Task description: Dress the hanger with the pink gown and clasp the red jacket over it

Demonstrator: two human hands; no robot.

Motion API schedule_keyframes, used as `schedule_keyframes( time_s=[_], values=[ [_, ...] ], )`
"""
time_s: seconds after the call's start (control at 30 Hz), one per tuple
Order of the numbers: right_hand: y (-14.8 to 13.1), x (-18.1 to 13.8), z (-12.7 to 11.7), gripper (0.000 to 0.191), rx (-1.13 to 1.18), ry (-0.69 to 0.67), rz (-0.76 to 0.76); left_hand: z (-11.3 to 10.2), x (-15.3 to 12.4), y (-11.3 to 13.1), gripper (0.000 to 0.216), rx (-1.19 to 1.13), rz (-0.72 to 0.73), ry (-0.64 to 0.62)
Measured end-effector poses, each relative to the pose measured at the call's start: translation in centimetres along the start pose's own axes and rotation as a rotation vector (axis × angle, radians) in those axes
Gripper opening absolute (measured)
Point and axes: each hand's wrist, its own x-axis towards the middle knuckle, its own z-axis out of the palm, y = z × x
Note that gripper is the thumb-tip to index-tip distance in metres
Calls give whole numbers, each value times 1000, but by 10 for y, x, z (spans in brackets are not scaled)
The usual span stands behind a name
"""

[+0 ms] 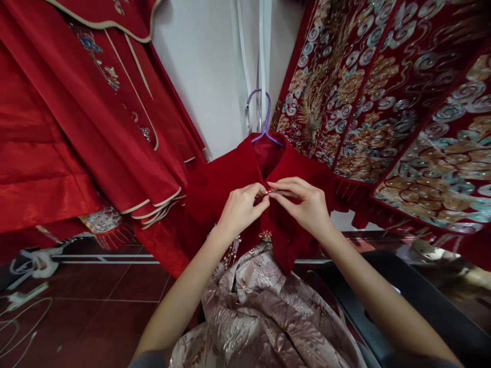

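A dark red jacket with a stand-up collar hangs from a purple hanger in the middle of the view. My left hand and my right hand meet at its front opening, just below the collar. Both pinch a small ornate button fastening, mostly covered by my fingertips. Lower on the front sits another flower-shaped fastening. Beaded trim runs near my left forearm. Below the jacket spreads a shiny pinkish-silver patterned fabric.
Red garments with cream piping hang at the left. Heavily embroidered red panels hang at the right. White rack poles stand behind the hanger. A black bin-like container is at lower right; white cables lie on the tiled floor.
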Motion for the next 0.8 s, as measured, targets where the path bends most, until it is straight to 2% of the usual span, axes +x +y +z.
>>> schedule_keyframes(
  time_s=[0.2, 0.4, 0.53, 0.6, 0.67, 0.73, 0.8],
  values=[
    [7, 2, 0, 23, 304, -30, 180, 2, 3, -5, 11, 70, 155, -1],
    [11, 8, -8, 31, 344, -117, 283, -1, 12, -6, 19, 244, 294, -79],
    [16, 14, -7, 28, 323, -183, 246, 5, 12, -7, 23, 337, 341, -95],
    [17, 10, 2, 28, 319, -127, 167, 13, 5, -5, 21, 289, 291, -45],
    [18, -4, 16, 37, 365, 9, 115, 24, -5, -2, 17, 128, 170, 58],
    [19, -28, 31, 56, 416, 120, 147, 35, -17, 1, 15, -157, -31, 184],
    [21, -57, 42, 76, 364, 103, 233, 44, -29, 0, 20, -478, -266, 291]
  ],
)
